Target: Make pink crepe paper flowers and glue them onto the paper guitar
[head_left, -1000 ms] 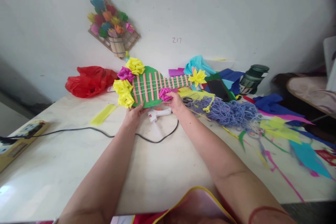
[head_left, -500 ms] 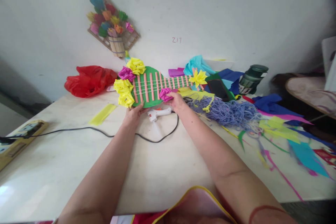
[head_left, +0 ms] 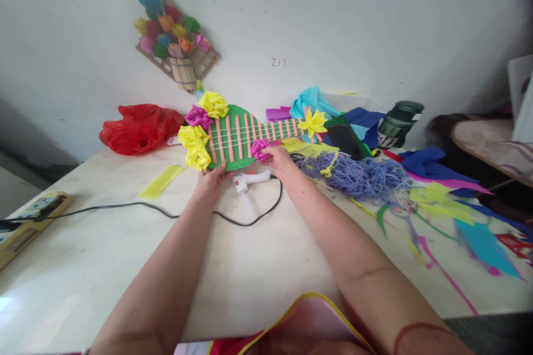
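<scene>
A green guitar-shaped craft (head_left: 235,144), with pink strips and white strings across it, is tilted up before me. Yellow paper flowers (head_left: 195,138) and a magenta one (head_left: 199,117) trim its left end, and another yellow flower (head_left: 313,122) sits on its neck end. My left hand (head_left: 211,178) grips the guitar's lower left edge, thumb in front, other fingers partly hidden behind. At the lower right of the body, my right hand (head_left: 278,157) pinches a second magenta paper flower (head_left: 260,150) against the edge. A white glue gun (head_left: 252,179) lies just below the guitar.
The glue gun's black cord (head_left: 137,203) runs left to a power strip (head_left: 35,219). Tangled purple yarn (head_left: 362,177), paper scraps (head_left: 485,244) and a dark green bottle (head_left: 400,123) crowd the right. A red plastic bag (head_left: 139,128) and a yellow strip (head_left: 161,181) lie left.
The whole view has shifted very slightly to the left. Both hands keep the same hold on the guitar and the magenta flower.
</scene>
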{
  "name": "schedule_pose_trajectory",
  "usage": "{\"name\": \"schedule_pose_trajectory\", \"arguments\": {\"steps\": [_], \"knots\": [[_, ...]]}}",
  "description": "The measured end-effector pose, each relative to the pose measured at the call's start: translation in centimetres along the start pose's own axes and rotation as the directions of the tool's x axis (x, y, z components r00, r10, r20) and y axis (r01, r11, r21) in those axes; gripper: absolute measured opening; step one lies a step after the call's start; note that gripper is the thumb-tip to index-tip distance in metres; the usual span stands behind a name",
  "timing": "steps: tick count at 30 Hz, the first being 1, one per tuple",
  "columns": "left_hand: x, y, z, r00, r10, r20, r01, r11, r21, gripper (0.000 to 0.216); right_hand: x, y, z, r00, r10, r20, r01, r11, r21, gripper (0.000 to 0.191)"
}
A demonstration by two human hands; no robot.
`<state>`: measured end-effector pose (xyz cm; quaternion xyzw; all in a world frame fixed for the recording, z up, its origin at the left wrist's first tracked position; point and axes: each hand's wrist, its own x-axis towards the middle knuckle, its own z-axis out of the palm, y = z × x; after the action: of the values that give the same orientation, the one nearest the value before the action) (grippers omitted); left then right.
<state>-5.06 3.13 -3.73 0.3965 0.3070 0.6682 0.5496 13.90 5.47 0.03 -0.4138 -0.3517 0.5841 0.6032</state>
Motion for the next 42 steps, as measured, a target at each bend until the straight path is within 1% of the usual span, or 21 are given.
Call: {"name": "schedule_pose_trajectory", "arguments": {"steps": [8, 17, 31, 37, 42], "knots": [[0.0, -0.03, 0.01, 1.0, 0.001, -0.004, -0.001, 1.0, -0.025, 0.05, -0.41, -0.28, 0.29, 1.0, -0.005, -0.029, 0.005, 1.0, -0.01, 0.005], [-0.17, 0.13, 0.25, 1.0, 0.013, -0.01, -0.013, 1.0, 0.006, 0.053, -0.65, -0.32, 0.63, 0.996, -0.01, -0.089, 0.008, 1.0, -0.02, 0.007], [-0.28, 0.12, 0.33, 1.0, 0.014, -0.014, -0.014, 1.0, 0.017, 0.051, -0.92, -0.37, 0.81, 0.995, -0.027, -0.096, 0.028, 1.0, 0.013, 0.01], [-0.31, 0.13, 0.42, 1.0, 0.017, 0.012, -0.017, 1.0, 0.023, 0.051, -0.67, -0.11, 0.66, 0.996, -0.026, -0.091, 0.026, 1.0, 0.005, 0.008], [-0.39, 0.21, 0.63, 1.0, 0.016, -0.019, -0.016, 0.999, 0.03, 0.057, -0.23, 0.13, 0.6, 0.996, -0.03, -0.082, 0.03, 1.0, -0.001, 0.007]]}}
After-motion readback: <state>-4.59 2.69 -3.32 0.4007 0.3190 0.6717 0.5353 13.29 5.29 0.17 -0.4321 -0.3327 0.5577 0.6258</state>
